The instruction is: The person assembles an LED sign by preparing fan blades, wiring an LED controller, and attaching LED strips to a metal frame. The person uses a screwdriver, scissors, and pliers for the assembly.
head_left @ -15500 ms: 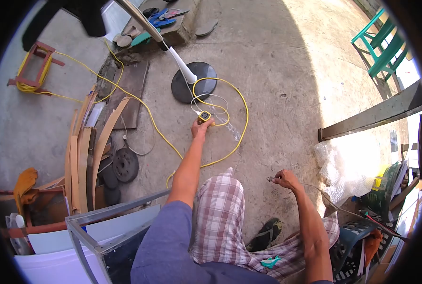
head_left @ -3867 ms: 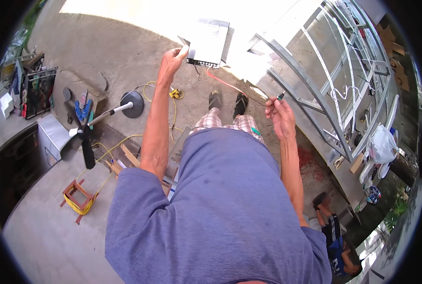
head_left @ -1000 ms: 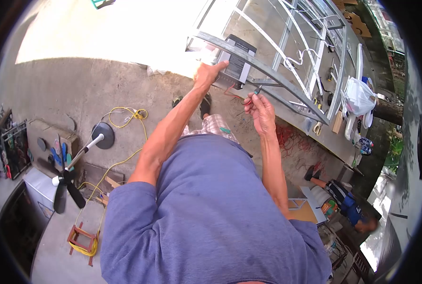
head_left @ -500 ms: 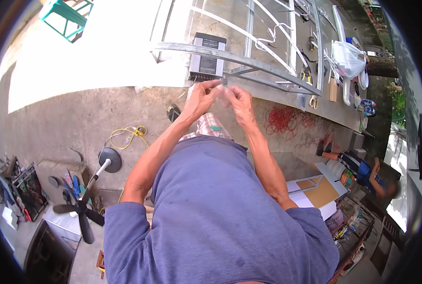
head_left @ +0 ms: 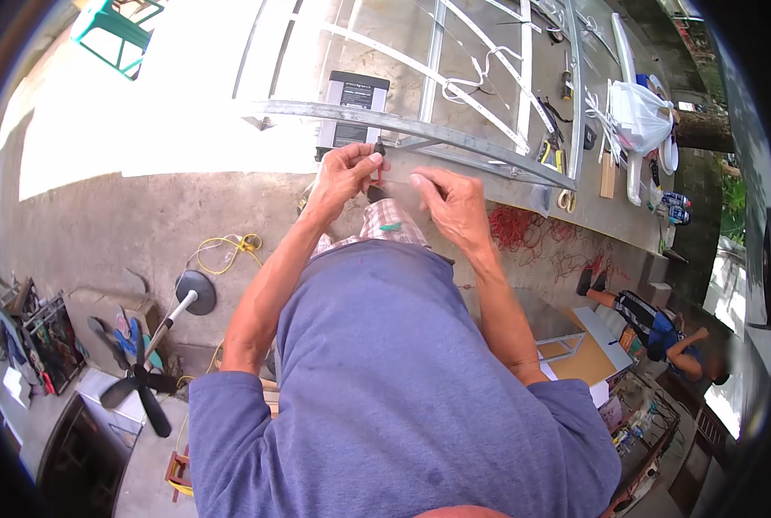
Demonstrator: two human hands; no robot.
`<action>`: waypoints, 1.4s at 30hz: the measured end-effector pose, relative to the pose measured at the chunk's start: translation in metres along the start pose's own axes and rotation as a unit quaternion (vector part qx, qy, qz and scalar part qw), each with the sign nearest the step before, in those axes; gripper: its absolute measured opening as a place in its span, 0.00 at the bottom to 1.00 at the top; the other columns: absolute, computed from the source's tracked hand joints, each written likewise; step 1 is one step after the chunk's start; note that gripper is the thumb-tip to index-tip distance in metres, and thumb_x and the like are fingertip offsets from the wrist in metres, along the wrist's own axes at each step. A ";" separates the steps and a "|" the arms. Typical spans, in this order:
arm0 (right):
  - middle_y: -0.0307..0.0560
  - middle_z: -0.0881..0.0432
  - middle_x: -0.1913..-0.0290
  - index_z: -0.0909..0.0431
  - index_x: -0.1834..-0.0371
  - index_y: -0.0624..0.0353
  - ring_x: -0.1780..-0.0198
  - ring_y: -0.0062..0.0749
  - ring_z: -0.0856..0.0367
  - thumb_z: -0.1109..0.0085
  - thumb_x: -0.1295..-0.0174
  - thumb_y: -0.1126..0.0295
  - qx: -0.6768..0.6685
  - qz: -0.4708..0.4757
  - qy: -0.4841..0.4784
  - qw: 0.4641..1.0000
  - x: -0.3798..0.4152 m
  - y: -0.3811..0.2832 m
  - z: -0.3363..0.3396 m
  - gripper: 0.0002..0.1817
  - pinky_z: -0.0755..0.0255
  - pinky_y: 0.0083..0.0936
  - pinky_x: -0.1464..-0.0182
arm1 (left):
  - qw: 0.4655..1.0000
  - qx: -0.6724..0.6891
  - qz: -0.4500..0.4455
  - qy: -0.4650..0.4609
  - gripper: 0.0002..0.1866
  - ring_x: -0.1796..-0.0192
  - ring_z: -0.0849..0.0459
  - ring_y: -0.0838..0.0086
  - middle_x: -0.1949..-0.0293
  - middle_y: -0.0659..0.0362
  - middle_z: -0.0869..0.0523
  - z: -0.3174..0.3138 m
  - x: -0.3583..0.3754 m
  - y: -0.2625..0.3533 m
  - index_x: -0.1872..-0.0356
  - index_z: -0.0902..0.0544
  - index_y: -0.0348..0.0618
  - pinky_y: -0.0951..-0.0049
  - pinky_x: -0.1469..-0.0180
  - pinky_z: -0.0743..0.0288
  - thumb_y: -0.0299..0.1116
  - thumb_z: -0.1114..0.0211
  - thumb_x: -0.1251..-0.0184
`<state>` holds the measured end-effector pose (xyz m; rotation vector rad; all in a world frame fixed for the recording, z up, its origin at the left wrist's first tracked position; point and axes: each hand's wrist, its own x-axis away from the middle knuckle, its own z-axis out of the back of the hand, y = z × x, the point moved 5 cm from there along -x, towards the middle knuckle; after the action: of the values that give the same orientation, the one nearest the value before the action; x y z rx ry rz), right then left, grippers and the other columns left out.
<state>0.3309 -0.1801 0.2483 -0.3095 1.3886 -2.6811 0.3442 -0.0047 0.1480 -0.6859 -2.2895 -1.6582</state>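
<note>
My left hand [head_left: 347, 180] is closed on a small dark piece with a red part [head_left: 379, 152] below its fingertips, in front of the grey and black power box [head_left: 353, 101]. A little to the right, my right hand [head_left: 454, 204] has its thumb and forefinger held close together; what they hold, if anything, is too small to make out. Both hands are near the table's front edge, below the curved metal bar [head_left: 402, 126] of a frame with white strips.
Pliers [head_left: 551, 155], scissors [head_left: 567, 200], a screwdriver [head_left: 567, 85] and a plastic bag [head_left: 639, 112] lie on the right of the table. Red wire [head_left: 517, 228] is tangled on the floor. A fan [head_left: 145, 380] stands lower left; another person [head_left: 662, 331] is at the right.
My hands, which were together at the fingertips, have moved apart. The left has shifted left and the right to the right. The box and frame appear further left in view.
</note>
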 end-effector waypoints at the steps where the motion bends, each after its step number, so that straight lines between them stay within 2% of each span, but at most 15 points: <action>1: 0.42 0.14 0.68 0.15 0.54 0.64 0.72 0.17 0.21 0.39 0.31 0.68 -0.038 -0.012 0.010 0.999 -0.007 -0.005 0.028 0.11 0.26 0.18 0.69 | 1.000 -0.019 0.006 0.017 0.15 0.76 0.30 0.89 0.69 0.65 0.14 -0.001 -0.004 -0.001 0.49 0.16 0.37 0.86 0.78 0.41 0.38 0.36 0.27; 4: 0.42 0.13 0.68 0.15 0.53 0.63 0.72 0.17 0.22 0.39 0.31 0.69 -0.108 -0.023 0.026 0.993 -0.042 0.010 0.112 0.11 0.25 0.16 0.67 | 0.997 -0.001 -0.004 0.077 0.15 0.76 0.30 0.90 0.69 0.66 0.14 -0.012 -0.013 -0.003 0.50 0.15 0.38 0.87 0.78 0.42 0.38 0.36 0.27; 6: 0.42 0.13 0.67 0.15 0.52 0.61 0.72 0.18 0.22 0.40 0.31 0.69 -0.030 -0.008 0.002 1.000 -0.079 0.031 0.146 0.10 0.25 0.18 0.67 | 0.993 -0.055 -0.050 0.097 0.14 0.72 0.29 0.88 0.70 0.67 0.16 -0.017 -0.014 -0.004 0.54 0.14 0.38 0.84 0.71 0.38 0.40 0.37 0.26; 9: 0.42 0.13 0.64 0.16 0.50 0.60 0.73 0.20 0.22 0.42 0.31 0.72 0.009 0.041 -0.118 0.992 -0.130 0.053 0.149 0.10 0.25 0.20 0.67 | 0.979 -0.120 -0.099 0.131 0.16 0.70 0.29 0.83 0.72 0.66 0.19 -0.023 -0.018 -0.003 0.59 0.15 0.36 0.79 0.66 0.34 0.42 0.37 0.26; 12: 0.39 0.16 0.60 0.17 0.48 0.59 0.73 0.17 0.25 0.46 0.30 0.76 0.066 0.168 -0.215 0.960 -0.162 0.060 0.123 0.12 0.29 0.18 0.70 | 0.972 -0.132 -0.114 0.158 0.16 0.70 0.29 0.84 0.72 0.67 0.20 -0.029 -0.017 -0.006 0.59 0.15 0.36 0.79 0.67 0.35 0.42 0.36 0.27; 13: 0.40 0.17 0.61 0.17 0.48 0.59 0.73 0.19 0.23 0.45 0.32 0.77 0.061 0.160 -0.253 0.952 -0.170 0.065 0.115 0.13 0.27 0.21 0.70 | 0.973 -0.130 -0.108 0.159 0.15 0.69 0.27 0.83 0.72 0.66 0.19 -0.031 -0.016 -0.004 0.60 0.15 0.35 0.79 0.66 0.32 0.41 0.36 0.27; 16: 0.44 0.14 0.58 0.17 0.48 0.58 0.69 0.27 0.19 0.42 0.35 0.77 0.115 0.237 -0.275 0.924 -0.181 0.063 0.100 0.14 0.23 0.28 0.63 | 0.969 -0.126 -0.120 0.173 0.15 0.67 0.24 0.83 0.71 0.65 0.18 -0.036 -0.017 0.000 0.61 0.15 0.34 0.79 0.63 0.30 0.40 0.36 0.27; 17: 0.44 0.14 0.57 0.17 0.48 0.55 0.61 0.34 0.17 0.41 0.37 0.78 0.109 0.127 -0.325 0.931 -0.185 0.070 0.097 0.15 0.22 0.32 0.56 | 0.968 -0.126 -0.119 0.179 0.15 0.67 0.24 0.82 0.71 0.64 0.18 -0.035 -0.016 0.001 0.60 0.15 0.34 0.79 0.62 0.29 0.40 0.36 0.27; 20: 0.44 0.16 0.56 0.16 0.48 0.51 0.55 0.40 0.17 0.39 0.38 0.76 0.177 0.321 -0.318 0.874 -0.188 0.065 0.089 0.15 0.23 0.34 0.52 | 0.970 -0.110 -0.107 0.189 0.15 0.66 0.22 0.82 0.71 0.63 0.17 -0.035 -0.016 -0.003 0.60 0.15 0.33 0.78 0.61 0.27 0.39 0.36 0.27; 23: 0.43 0.21 0.60 0.15 0.47 0.47 0.57 0.38 0.19 0.37 0.39 0.77 0.182 0.333 -0.360 0.852 -0.190 0.067 0.077 0.18 0.25 0.35 0.54 | 0.971 -0.090 -0.104 0.195 0.16 0.66 0.22 0.82 0.72 0.63 0.17 -0.033 -0.016 -0.005 0.59 0.15 0.33 0.77 0.62 0.27 0.40 0.36 0.27; 32: 0.35 0.23 0.61 0.12 0.58 0.40 0.64 0.30 0.21 0.29 0.45 0.67 0.260 0.423 -0.356 0.792 -0.195 0.056 0.067 0.11 0.26 0.34 0.61 | 0.968 -0.077 -0.122 0.204 0.16 0.67 0.22 0.82 0.71 0.65 0.18 -0.035 -0.024 -0.015 0.58 0.13 0.39 0.76 0.69 0.25 0.44 0.35 0.28; 34: 0.34 0.23 0.60 0.12 0.59 0.41 0.65 0.30 0.21 0.29 0.45 0.67 0.237 0.411 -0.370 0.799 -0.193 0.055 0.064 0.10 0.26 0.34 0.62 | 0.970 -0.063 -0.125 0.200 0.15 0.68 0.22 0.82 0.71 0.66 0.18 -0.035 -0.027 -0.016 0.57 0.13 0.39 0.77 0.70 0.25 0.42 0.35 0.28; 37: 0.34 0.22 0.61 0.12 0.60 0.44 0.65 0.30 0.23 0.29 0.45 0.66 0.193 0.413 -0.378 0.806 -0.195 0.056 0.061 0.09 0.27 0.33 0.61 | 0.977 -0.006 -0.081 0.196 0.16 0.63 0.21 0.84 0.66 0.63 0.14 -0.032 -0.033 -0.018 0.49 0.14 0.36 0.80 0.61 0.28 0.39 0.35 0.28; 41: 0.35 0.19 0.64 0.12 0.59 0.53 0.62 0.27 0.24 0.30 0.41 0.63 0.068 0.424 -0.367 0.825 -0.208 0.065 0.053 0.10 0.29 0.30 0.60 | 0.972 -0.007 -0.097 0.212 0.19 0.62 0.20 0.85 0.63 0.62 0.13 -0.035 -0.038 -0.007 0.45 0.17 0.35 0.81 0.61 0.27 0.38 0.34 0.28; 42: 0.35 0.18 0.64 0.12 0.59 0.54 0.62 0.26 0.25 0.30 0.41 0.62 0.055 0.358 -0.379 0.852 -0.211 0.065 0.054 0.10 0.30 0.28 0.60 | 0.972 -0.007 -0.091 0.215 0.19 0.62 0.19 0.84 0.62 0.62 0.13 -0.037 -0.039 -0.003 0.45 0.17 0.35 0.81 0.61 0.26 0.38 0.34 0.28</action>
<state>0.5481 -0.2208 0.1978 -0.6059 0.8482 -1.7092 0.3733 -0.0492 0.1399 -0.0977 -2.0722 -1.6992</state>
